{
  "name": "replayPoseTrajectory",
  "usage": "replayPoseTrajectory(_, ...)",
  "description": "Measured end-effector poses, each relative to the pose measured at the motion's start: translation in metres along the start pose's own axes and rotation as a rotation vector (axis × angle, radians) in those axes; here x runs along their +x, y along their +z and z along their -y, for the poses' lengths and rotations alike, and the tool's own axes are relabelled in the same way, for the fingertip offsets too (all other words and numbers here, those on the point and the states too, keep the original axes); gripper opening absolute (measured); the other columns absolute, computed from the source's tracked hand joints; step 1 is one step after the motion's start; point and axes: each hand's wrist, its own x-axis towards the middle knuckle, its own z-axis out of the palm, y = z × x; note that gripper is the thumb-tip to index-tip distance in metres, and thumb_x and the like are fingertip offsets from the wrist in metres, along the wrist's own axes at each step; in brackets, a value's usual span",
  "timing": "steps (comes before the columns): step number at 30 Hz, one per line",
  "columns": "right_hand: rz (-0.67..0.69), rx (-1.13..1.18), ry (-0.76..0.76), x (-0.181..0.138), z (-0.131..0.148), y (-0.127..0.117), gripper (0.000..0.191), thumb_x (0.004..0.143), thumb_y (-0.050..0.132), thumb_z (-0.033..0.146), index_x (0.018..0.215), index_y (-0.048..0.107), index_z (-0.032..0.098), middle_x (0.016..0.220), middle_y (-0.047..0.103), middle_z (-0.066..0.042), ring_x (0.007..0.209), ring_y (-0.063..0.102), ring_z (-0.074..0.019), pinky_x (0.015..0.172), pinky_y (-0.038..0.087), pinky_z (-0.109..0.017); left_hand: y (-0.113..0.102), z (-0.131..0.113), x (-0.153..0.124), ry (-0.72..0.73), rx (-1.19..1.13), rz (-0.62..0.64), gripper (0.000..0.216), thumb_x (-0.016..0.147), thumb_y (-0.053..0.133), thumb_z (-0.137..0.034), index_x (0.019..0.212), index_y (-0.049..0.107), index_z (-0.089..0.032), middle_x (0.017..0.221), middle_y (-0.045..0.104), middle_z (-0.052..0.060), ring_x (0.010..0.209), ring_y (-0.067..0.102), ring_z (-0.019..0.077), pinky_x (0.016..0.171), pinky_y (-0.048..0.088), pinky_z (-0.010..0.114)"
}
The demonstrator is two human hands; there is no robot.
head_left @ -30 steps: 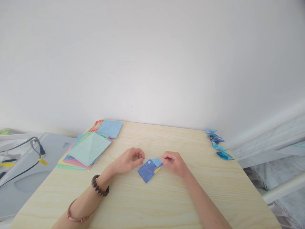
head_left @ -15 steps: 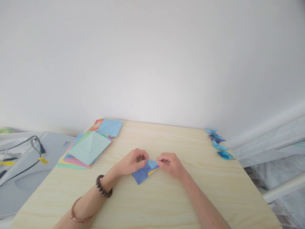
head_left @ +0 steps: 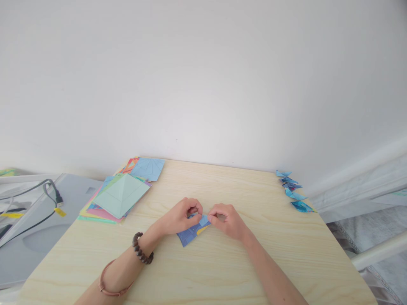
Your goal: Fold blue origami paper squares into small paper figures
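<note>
A small folded sheet of origami paper (head_left: 190, 234), dark blue with a light blue flap and a yellow strip, lies at the middle of the table between my hands. My left hand (head_left: 182, 217) is closed, thumb and forefinger pinching the paper's upper edge; a beaded bracelet and a copper-coloured bangle are on that arm. On the other side, my right hand (head_left: 229, 219) pinches the paper's right corner between thumb and fingertips. The fingers hide part of the upper edge and the flap.
Sheets of coloured paper (head_left: 122, 197) are stacked at the table's left, with a light blue patterned sheet (head_left: 149, 169) behind. Several folded blue paper pieces (head_left: 294, 195) line the right edge. Cables (head_left: 51, 192) lie on a grey surface at the left; a white wall (head_left: 203, 84) rises behind.
My left hand has slid slightly right along the paper's upper edge, closer to my right hand. The right hand stays at the corner. The view has shifted slightly.
</note>
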Motion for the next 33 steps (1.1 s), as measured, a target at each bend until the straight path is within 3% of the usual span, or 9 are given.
replayPoseTrajectory(9, 0.021, 0.02, -0.002, -0.001, -0.003, -0.005, 0.014, 0.08, 0.055, 0.024, 0.07, 0.063, 0.019, 0.065, 0.059, 0.001, 0.065, 0.052, -0.0114, 0.069, 0.04, -0.025, -0.004, 0.005, 0.0, -0.018, -0.069, 0.073, 0.007, 0.071, 0.046, -0.016, 0.069, 0.052, -0.014, 0.061, 0.04, -0.003, 0.057, 0.036, 0.0084, 0.054, 0.033, 0.02)
replayPoseTrajectory(14, 0.076, -0.006, 0.026, -0.002, -0.006, -0.017, 0.011, 0.08, 0.055, 0.022, 0.072, 0.063, 0.019, 0.07, 0.061, -0.001, 0.069, 0.054, -0.0124, 0.069, 0.042, -0.026, -0.008, 0.007, -0.002, 0.012, 0.042, 0.087, 0.011, 0.069, 0.044, -0.011, 0.07, 0.054, -0.014, 0.061, 0.044, -0.003, 0.059, 0.04, 0.0094, 0.059, 0.035, 0.021)
replayPoseTrajectory(18, 0.084, -0.114, -0.021, -0.002, -0.009, -0.024, 0.011, 0.081, 0.055, 0.021, 0.074, 0.063, 0.019, 0.075, 0.062, -0.002, 0.074, 0.055, -0.0142, 0.072, 0.043, -0.028, -0.011, 0.004, -0.005, 0.114, 0.18, 0.03, 0.023, 0.073, 0.045, -0.01, 0.088, 0.06, -0.017, 0.074, 0.053, 0.001, 0.071, 0.048, 0.0131, 0.073, 0.038, 0.025)
replayPoseTrajectory(21, 0.011, -0.205, -0.057, 0.001, -0.011, -0.022, 0.008, 0.081, 0.056, 0.023, 0.08, 0.063, 0.02, 0.084, 0.06, -0.004, 0.082, 0.055, -0.0157, 0.079, 0.043, -0.031, -0.01, 0.005, -0.006, 0.223, 0.252, 0.068, 0.034, 0.077, 0.045, -0.01, 0.102, 0.063, -0.024, 0.09, 0.054, 0.004, 0.086, 0.05, 0.0163, 0.082, 0.038, 0.028)
replayPoseTrajectory(26, -0.159, -0.266, -0.003, 0.001, -0.013, -0.017, 0.028, 0.081, 0.058, 0.029, 0.109, 0.058, 0.024, 0.1, 0.054, -0.006, 0.094, 0.052, -0.0178, 0.086, 0.043, -0.033, -0.011, 0.013, -0.004, 0.216, 0.456, 0.019, 0.032, 0.081, 0.053, -0.026, 0.111, 0.062, -0.031, 0.101, 0.054, 0.006, 0.099, 0.046, 0.0221, 0.091, 0.034, 0.037)
replayPoseTrajectory(29, -0.092, -0.309, -0.024, -0.001, -0.01, -0.015, 0.037, 0.075, 0.066, 0.036, 0.111, 0.059, 0.028, 0.103, 0.053, -0.006, 0.092, 0.051, -0.019, 0.085, 0.043, -0.034, -0.013, 0.02, -0.003, 0.151, 0.525, -0.081, 0.037, 0.081, 0.055, -0.038, 0.117, 0.058, -0.029, 0.11, 0.053, 0.007, 0.106, 0.043, 0.0249, 0.094, 0.034, 0.04)
replayPoseTrajectory(33, -0.018, -0.347, -0.091, 0.001, -0.006, -0.007, 0.038, 0.072, 0.068, 0.037, 0.109, 0.062, 0.03, 0.103, 0.056, -0.005, 0.089, 0.049, -0.0192, 0.084, 0.043, -0.035, -0.012, 0.029, -0.002, 0.138, 0.544, -0.135, 0.036, 0.083, 0.053, -0.04, 0.116, 0.058, -0.026, 0.122, 0.052, 0.007, 0.118, 0.039, 0.0256, 0.099, 0.033, 0.041)
